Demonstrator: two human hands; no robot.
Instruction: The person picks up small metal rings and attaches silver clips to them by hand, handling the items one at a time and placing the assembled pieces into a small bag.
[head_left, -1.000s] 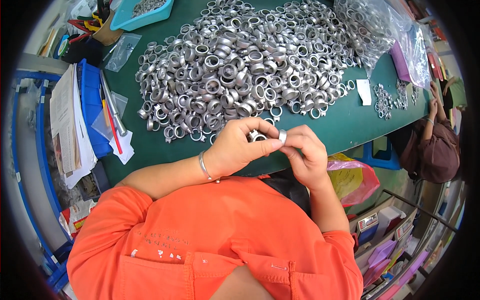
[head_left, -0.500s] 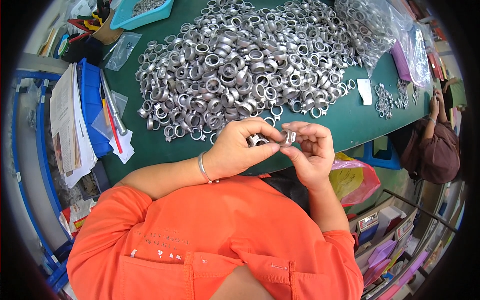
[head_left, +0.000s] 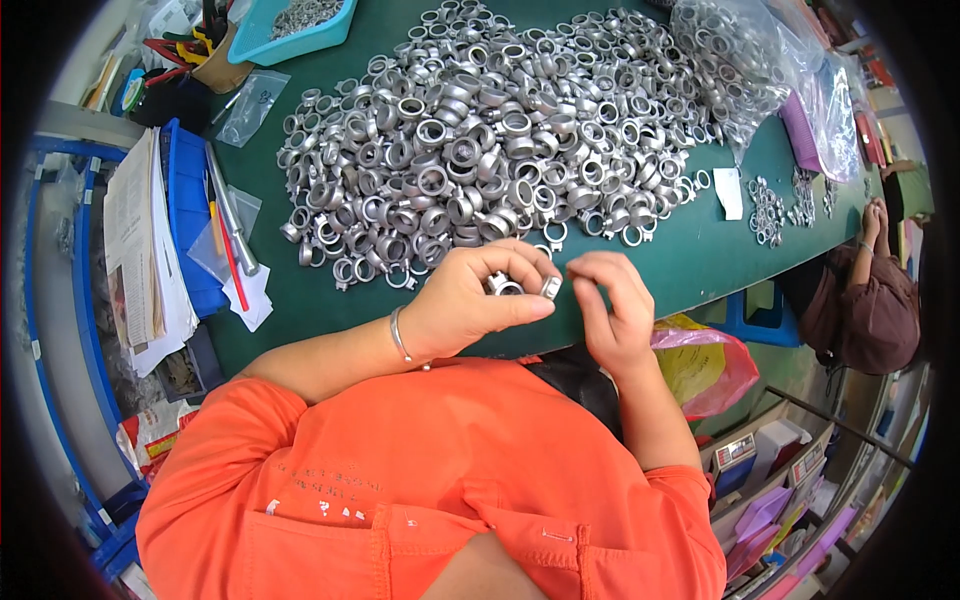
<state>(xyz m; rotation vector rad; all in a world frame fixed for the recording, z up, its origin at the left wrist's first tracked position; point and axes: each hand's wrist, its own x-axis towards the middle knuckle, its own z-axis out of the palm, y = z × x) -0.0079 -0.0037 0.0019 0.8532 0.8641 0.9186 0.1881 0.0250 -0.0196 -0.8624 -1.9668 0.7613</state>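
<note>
My left hand (head_left: 478, 292) is closed on small silvery metal rings. One metal ring (head_left: 550, 287) is pinched between thumb and forefinger, seen nearly edge-on; another sits behind it in the curl of the fingers. Just to the right, my right hand (head_left: 618, 312) is apart from the ring, its fingers bent and a gap between thumb and forefinger, with nothing visible in it. Beyond both hands spreads a large heap of metal rings (head_left: 465, 152), each with a small lug, on the green tabletop (head_left: 690, 245).
A turquoise tray (head_left: 335, 32) of small parts stands far left. Nearer are a blue bin (head_left: 188, 215), papers (head_left: 130, 240) and a red pen (head_left: 233, 268). Rightward lie a white slip (head_left: 728, 193), small ring groups (head_left: 767, 212) and a clear bag (head_left: 728, 60). Another person (head_left: 870, 300) sits at right.
My right hand has come away from the ring and moved slightly right and down. The ring stays in my left fingertips, which have shifted a little left.
</note>
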